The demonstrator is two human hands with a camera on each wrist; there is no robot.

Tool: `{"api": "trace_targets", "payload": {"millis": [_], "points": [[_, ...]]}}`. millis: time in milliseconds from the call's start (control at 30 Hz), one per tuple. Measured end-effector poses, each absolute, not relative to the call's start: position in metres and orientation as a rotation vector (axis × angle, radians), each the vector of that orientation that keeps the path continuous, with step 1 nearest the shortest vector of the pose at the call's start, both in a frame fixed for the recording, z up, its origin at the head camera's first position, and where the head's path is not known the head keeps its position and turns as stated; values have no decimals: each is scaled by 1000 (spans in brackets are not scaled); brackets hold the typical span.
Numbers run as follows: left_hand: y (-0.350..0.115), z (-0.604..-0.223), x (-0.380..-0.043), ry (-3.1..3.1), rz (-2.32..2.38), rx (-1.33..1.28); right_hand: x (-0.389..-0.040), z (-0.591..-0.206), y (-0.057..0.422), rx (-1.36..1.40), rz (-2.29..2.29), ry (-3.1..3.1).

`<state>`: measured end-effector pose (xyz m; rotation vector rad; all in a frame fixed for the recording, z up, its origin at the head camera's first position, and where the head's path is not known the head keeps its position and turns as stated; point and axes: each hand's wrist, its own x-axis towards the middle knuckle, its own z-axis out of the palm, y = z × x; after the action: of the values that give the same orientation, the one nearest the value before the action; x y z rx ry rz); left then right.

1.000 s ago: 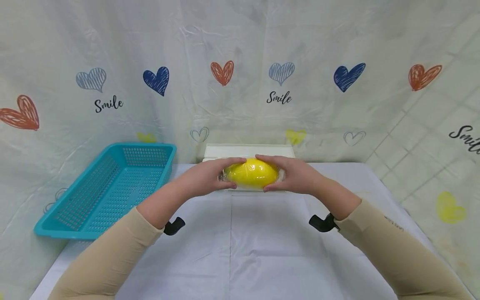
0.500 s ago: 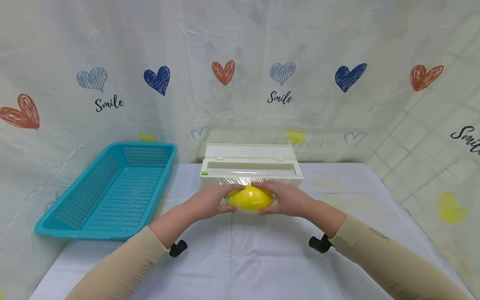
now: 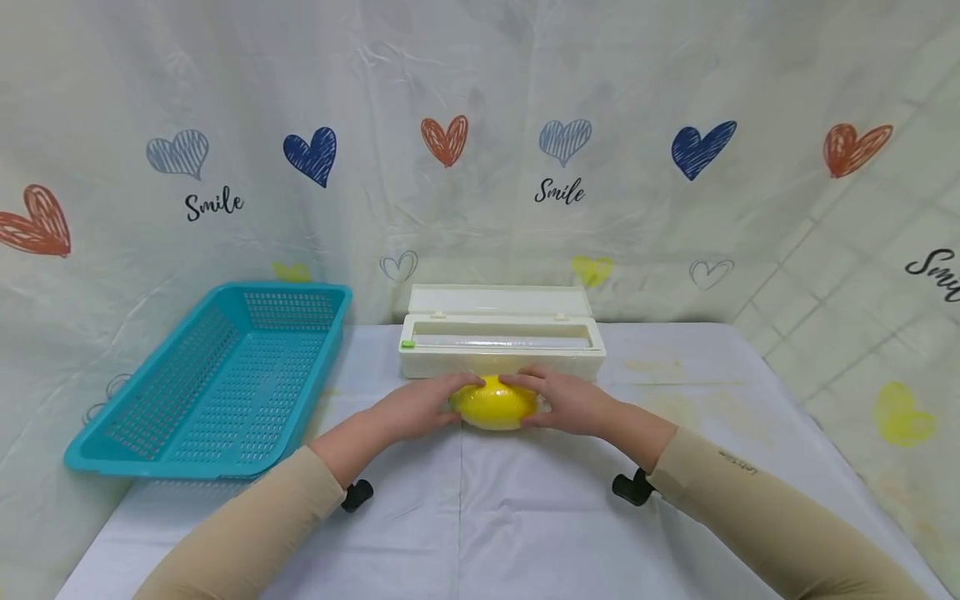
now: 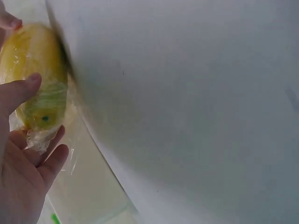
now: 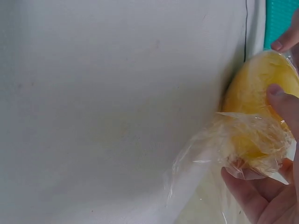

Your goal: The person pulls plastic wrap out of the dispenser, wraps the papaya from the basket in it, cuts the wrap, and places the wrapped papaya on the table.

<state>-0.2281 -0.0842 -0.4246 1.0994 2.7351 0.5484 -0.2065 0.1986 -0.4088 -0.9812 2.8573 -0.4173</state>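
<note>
A smooth yellow oval fruit [image 3: 495,406] lies sideways between both hands, close over the white cloth in the middle. Clear cling film [image 5: 254,135] wraps it, bunched loosely at both ends. My left hand [image 3: 415,407] grips its left end, thumb on the near side and fingers behind. On the opposite end, my right hand [image 3: 573,402] holds it in the same way. In the left wrist view, the fruit's end looks greenish with a small dark spot. Right behind stands a white cling film dispenser box [image 3: 501,362], its lid raised and a film roll [image 3: 502,342] inside.
A turquoise perforated basket [image 3: 225,383] stands on the left side of the table, near my left forearm. White cloth [image 3: 525,517] covers the table. Behind it hangs a pale curtain [image 3: 495,75] printed with hearts and words.
Both hands have come down and nearer with the wrapped fruit, from in front of the dispenser box to the cloth before it. The box, hidden earlier, now shows. The film stretched toward it no longer fans out.
</note>
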Motion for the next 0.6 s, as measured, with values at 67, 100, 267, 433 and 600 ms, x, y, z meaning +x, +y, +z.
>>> {"api": "trace_targets", "payload": {"millis": [67, 100, 267, 433, 600], "points": [[-84, -424, -230, 2736, 546, 1104, -206, -408, 198, -985, -411, 2867], [-84, -424, -231, 2739, 541, 1109, -207, -408, 197, -986, -410, 2871], [-86, -424, -235, 2743, 507, 1098, -207, -407, 196, -993, -401, 2880], [-90, -426, -235, 2740, 524, 1057, -207, -406, 198, -1008, -415, 2883], [-93, -425, -233, 2734, 548, 1040, -207, -405, 200, -990, -415, 2882]]}}
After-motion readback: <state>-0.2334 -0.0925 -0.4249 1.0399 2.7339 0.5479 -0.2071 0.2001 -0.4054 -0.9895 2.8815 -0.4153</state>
